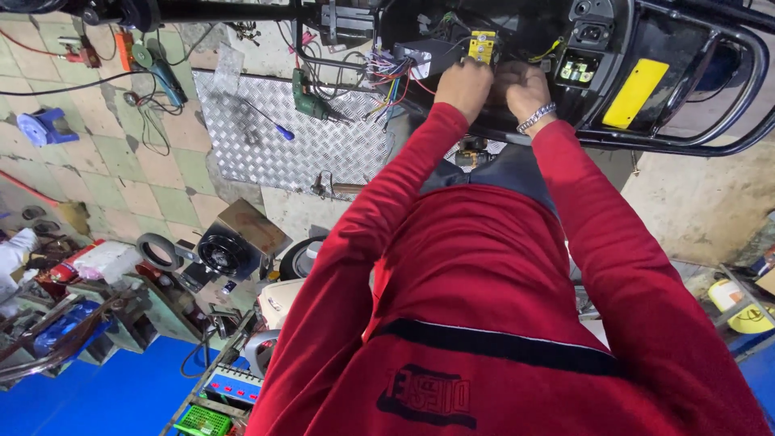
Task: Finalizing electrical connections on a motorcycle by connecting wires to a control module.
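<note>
Both my arms, in red sleeves, reach up into the open black body of a vehicle (pixel 686 48). My left hand (pixel 462 83) is curled just under a small yellow connector block (pixel 482 46) and seems to grip it from below. My right hand (pixel 521 85), with a metal bracelet on the wrist, is curled close beside it, touching the left hand. The backs of both hands hide the fingers. A bundle of coloured wires (pixel 389 74) hangs just left of my left hand.
A diamond-plate metal sheet (pixel 266 153) lies on the tiled floor, with a green drill (pixel 311 97) and a blue-handled screwdriver (pixel 282 132) on it. A black round speaker box (pixel 219 250), a tape roll (pixel 157 250) and cluttered tool shelves sit at the left. A yellow panel (pixel 635 93) is on the vehicle.
</note>
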